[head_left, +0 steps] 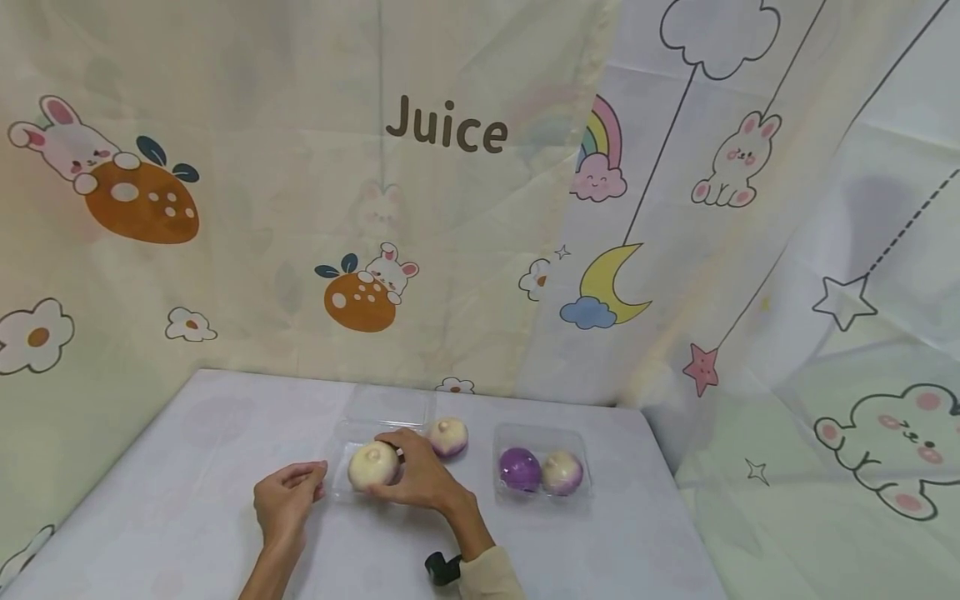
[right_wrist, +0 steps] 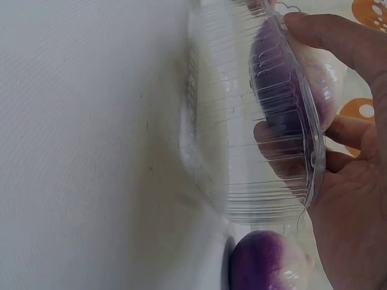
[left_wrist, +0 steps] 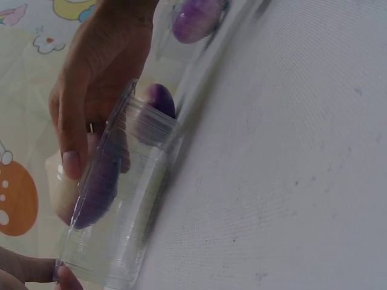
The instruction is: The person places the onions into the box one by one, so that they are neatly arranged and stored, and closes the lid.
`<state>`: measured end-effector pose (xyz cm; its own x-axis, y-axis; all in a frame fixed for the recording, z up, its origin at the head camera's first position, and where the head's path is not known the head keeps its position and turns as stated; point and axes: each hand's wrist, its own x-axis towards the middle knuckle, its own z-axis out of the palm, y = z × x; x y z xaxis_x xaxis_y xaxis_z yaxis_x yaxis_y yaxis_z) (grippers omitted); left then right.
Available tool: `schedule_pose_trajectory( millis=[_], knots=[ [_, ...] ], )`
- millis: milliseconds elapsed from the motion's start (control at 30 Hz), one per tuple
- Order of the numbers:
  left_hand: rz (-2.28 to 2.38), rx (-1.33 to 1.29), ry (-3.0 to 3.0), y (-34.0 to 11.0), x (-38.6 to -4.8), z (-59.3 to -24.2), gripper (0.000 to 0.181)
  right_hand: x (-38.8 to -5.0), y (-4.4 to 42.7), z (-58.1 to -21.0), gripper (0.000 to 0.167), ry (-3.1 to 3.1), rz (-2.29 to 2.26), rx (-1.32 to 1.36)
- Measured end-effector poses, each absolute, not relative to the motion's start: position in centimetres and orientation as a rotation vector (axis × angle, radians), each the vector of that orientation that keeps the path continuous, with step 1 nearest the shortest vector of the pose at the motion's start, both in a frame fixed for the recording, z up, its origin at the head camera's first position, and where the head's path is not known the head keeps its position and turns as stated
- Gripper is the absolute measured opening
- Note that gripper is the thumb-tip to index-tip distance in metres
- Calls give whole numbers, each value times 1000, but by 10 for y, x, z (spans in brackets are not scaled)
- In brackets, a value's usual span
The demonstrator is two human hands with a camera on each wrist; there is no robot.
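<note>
My right hand [head_left: 416,471] grips a white-and-purple turnip [head_left: 372,466], thumb and fingers on its sides, partly inside an open clear plastic container [head_left: 347,493]. The pale side faces up. In the right wrist view, its purple side [right_wrist: 275,78] shows through the container wall, below the rim. My left hand [head_left: 288,496] is at the container's left end; in the left wrist view, its thumb and finger [left_wrist: 68,278] pinch the rim. Just right of the container, a second turnip [head_left: 449,437] sits on the table.
Another clear container [head_left: 582,492] stands to the right with a purple turnip [head_left: 521,470] and a paler one [head_left: 562,472] inside. The first container's lid [head_left: 386,407] lies open toward the back. Printed curtains [head_left: 465,250] hang behind the white table [head_left: 600,558].
</note>
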<state>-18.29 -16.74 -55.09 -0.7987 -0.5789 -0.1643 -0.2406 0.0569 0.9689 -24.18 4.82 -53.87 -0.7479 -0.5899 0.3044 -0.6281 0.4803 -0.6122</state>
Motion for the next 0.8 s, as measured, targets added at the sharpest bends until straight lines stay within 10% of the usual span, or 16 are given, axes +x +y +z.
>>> schedule_pose_trajectory(
  millis=[800],
  knots=[
    [-1834, 828, -2039, -169, -182, -551, 23, -244, 39, -534, 71, -2702, 1092, 1109]
  ],
)
